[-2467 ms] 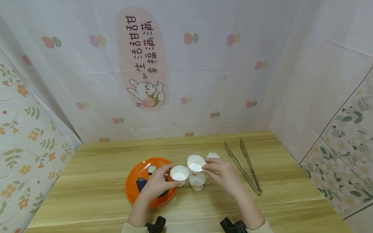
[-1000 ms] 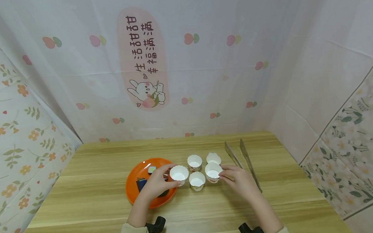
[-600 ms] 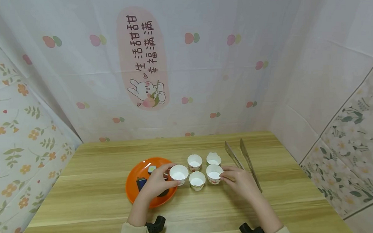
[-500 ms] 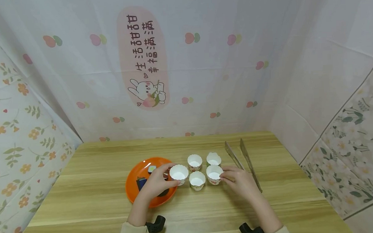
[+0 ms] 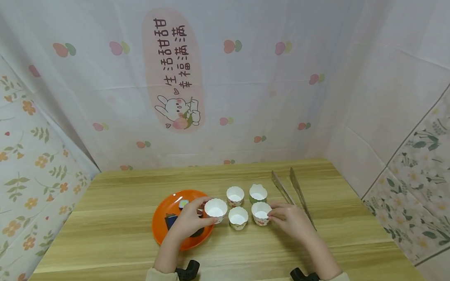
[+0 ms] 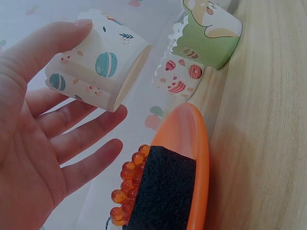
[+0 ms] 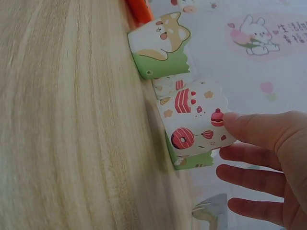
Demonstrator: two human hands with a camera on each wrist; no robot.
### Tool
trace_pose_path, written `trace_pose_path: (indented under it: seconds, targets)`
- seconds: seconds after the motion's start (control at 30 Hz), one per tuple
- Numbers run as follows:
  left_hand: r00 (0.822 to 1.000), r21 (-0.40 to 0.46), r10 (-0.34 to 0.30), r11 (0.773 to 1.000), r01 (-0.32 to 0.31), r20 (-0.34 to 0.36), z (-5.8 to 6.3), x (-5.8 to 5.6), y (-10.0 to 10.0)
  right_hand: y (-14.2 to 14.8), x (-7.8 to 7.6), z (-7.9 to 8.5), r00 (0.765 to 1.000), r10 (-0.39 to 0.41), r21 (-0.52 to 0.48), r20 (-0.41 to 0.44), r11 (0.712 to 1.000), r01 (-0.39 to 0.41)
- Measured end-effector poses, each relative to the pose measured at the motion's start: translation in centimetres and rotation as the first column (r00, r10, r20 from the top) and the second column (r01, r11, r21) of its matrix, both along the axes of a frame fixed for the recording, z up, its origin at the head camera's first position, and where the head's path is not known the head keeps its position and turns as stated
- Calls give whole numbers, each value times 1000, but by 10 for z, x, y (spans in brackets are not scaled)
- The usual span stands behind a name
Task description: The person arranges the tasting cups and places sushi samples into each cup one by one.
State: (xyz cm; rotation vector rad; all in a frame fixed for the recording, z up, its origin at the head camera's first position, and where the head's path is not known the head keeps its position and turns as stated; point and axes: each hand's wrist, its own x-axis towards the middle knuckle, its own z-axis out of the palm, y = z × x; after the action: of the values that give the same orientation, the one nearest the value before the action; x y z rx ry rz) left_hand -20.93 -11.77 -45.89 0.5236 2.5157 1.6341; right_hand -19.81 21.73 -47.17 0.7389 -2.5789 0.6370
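Note:
In my left hand (image 5: 188,220) a white paper cupcake cup (image 6: 98,64) with a macaron print is pinched between thumb and fingers, held up beside the orange plate. My right hand (image 5: 292,221) pinches the rim of another paper cup (image 7: 196,117), printed with pink cakes and doughnuts, which appears to stand on the table. Just left of it is a green cup with a dog (image 7: 160,45). Behind stand two more cups, a pink-printed one (image 5: 235,196) and a green one (image 5: 258,193). All the cups look empty inside.
An orange plate (image 5: 158,231) on the left holds toy-like sushi, including a black-wrapped piece (image 6: 165,191) with orange roe, partly hidden by the left hand. Metal tongs (image 5: 300,195) lie spread at the right, partly behind the right hand. A patterned curtain (image 5: 223,95) rises behind the wooden table.
My right hand has carried its cup from above the cups in the middle rightward and down to the front right. The left hand keeps its cup in the same place.

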Motion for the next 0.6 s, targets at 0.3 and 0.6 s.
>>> trace_pose_path:
  seconds: [0.3, 0.6]
  targets:
    - [1000, -3, -2, 1000, 2, -10, 0, 0, 0, 3, -1, -3, 1000, 30, 42, 5, 999, -30]
    - [1000, 4, -3, 1000, 3, -8, 0, 0, 0, 2, 0, -4, 997, -17, 86, 70, 996, 11]
